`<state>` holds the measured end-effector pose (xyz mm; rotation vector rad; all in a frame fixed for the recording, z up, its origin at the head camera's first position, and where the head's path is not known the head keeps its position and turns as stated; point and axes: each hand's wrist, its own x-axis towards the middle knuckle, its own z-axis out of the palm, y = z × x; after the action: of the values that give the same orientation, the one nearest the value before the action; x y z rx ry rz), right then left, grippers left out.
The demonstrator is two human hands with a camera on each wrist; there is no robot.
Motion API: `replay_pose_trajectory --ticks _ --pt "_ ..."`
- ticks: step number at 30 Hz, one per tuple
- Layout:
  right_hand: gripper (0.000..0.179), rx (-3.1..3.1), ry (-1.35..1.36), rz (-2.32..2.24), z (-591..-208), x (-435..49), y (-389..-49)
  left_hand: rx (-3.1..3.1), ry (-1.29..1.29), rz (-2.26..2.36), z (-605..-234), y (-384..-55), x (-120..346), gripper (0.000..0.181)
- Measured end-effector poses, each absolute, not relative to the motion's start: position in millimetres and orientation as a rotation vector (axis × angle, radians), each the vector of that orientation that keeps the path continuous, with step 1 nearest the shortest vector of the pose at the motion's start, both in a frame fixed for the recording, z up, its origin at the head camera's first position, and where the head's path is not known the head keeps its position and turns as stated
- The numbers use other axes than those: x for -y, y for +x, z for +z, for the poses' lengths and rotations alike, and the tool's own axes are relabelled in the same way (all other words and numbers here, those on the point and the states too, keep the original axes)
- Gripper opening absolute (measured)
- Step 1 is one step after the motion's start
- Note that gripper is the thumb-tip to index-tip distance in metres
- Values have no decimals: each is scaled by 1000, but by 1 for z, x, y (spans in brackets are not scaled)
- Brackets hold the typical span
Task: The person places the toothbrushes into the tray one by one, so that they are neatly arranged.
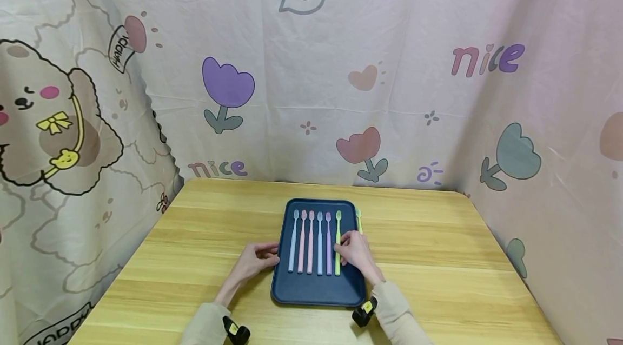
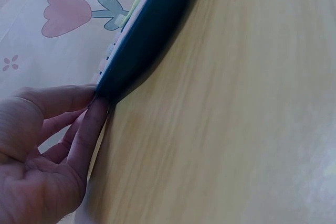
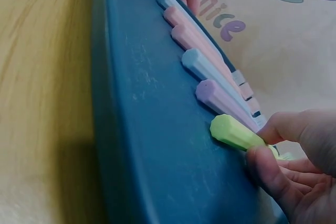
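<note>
A dark blue tray (image 1: 316, 290) holds several toothbrushes laid side by side, heads toward the far end. From the left they run light blue (image 1: 293, 247), two pink, light blue, purple (image 1: 328, 247) and green. My right hand (image 1: 359, 254) pinches the green toothbrush (image 3: 233, 132) by its handle between thumb and forefinger, low over the tray. A second yellow-green toothbrush (image 1: 359, 218) shows beyond that hand at the tray's right rim, its lower part hidden. At the left rim, my left hand (image 2: 50, 135) grips the tray's edge between thumb and fingers.
The tray lies on a light wooden table (image 1: 423, 247). A printed curtain (image 1: 311, 80) hangs behind the table and along both sides. Each wrist wears a small black camera (image 1: 364, 311) near the table's front.
</note>
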<state>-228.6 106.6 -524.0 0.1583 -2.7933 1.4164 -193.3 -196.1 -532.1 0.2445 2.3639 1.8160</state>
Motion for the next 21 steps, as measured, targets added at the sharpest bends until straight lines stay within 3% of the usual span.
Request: replay_pose_trajectory --ticks 21 --pt "23 2794 172 1384 -526 -106 -230 -2370 244 1811 -532 -194 196 48"
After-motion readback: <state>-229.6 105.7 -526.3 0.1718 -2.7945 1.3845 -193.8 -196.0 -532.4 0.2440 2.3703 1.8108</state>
